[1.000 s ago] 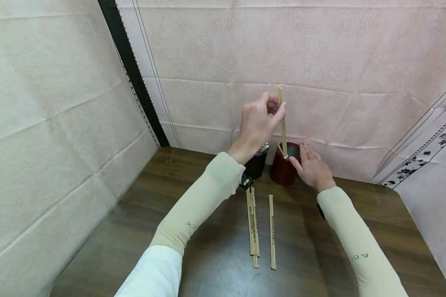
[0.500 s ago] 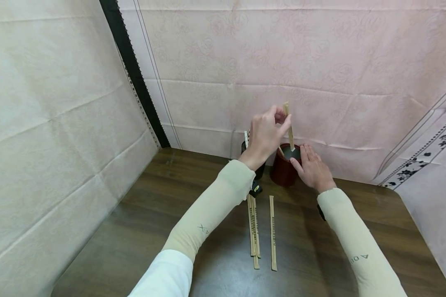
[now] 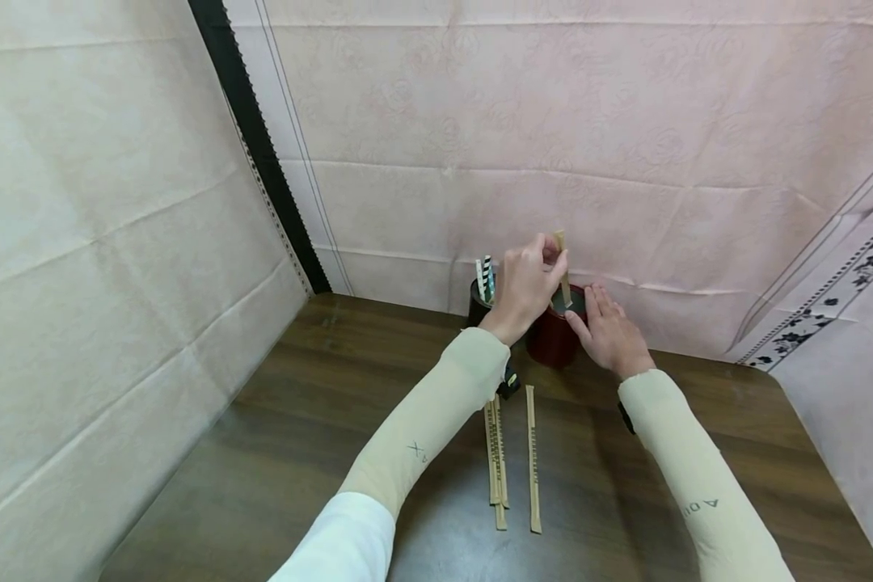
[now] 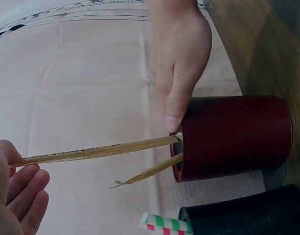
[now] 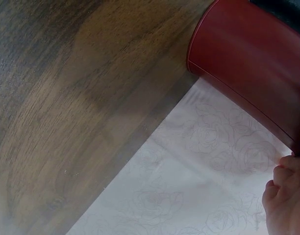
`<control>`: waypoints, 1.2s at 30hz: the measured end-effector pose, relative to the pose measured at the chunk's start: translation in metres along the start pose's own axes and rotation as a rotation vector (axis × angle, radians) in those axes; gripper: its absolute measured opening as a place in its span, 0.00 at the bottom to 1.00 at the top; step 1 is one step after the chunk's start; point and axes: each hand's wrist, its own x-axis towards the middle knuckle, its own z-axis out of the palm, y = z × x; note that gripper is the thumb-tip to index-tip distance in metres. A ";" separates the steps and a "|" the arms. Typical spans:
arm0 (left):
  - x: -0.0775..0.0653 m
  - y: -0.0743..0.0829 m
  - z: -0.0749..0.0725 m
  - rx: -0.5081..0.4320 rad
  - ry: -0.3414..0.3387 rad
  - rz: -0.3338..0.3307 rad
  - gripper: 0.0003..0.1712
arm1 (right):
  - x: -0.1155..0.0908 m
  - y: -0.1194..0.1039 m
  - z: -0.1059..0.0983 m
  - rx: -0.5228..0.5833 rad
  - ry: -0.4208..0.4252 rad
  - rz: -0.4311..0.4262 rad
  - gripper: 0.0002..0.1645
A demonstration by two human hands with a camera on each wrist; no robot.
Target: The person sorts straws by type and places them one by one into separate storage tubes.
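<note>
Above the table (image 3: 276, 453), a stick (image 4: 91, 154) slants from left grip (image 3: 527, 279) into red cup (image 4: 233, 139).

At lower centre, a cream left forearm sleeve (image 3: 436, 412) adjoins a white upper sleeve (image 3: 345, 537) and a black wrist device (image 3: 509, 383); at lower right, a cream right forearm sleeve (image 3: 687, 461) bears dark lettering (image 3: 701, 507).

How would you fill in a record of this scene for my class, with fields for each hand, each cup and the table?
Left hand: pinches a held stick near its upper end; lower end at the red cup's mouth
Right hand: touches the red cup's rim, fingers straight
Red cup: upright; a second stick leans out
Black cup: beside the red cup; holds striped straws
Table: brown; grouped sticks and one lone stick
</note>
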 end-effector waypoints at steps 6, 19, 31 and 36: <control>-0.004 -0.005 0.010 0.025 -0.087 -0.030 0.11 | 0.000 -0.001 0.004 0.012 0.001 -0.005 0.57; -0.006 -0.020 -0.026 -0.034 -0.101 -0.023 0.18 | -0.001 -0.004 0.005 0.011 -0.007 -0.003 0.56; -0.010 -0.030 -0.060 0.069 -0.170 0.018 0.13 | 0.000 -0.002 0.001 0.014 -0.008 -0.003 0.58; -0.015 -0.035 -0.061 0.131 -0.213 0.010 0.13 | -0.001 -0.002 0.000 0.011 0.004 -0.008 0.56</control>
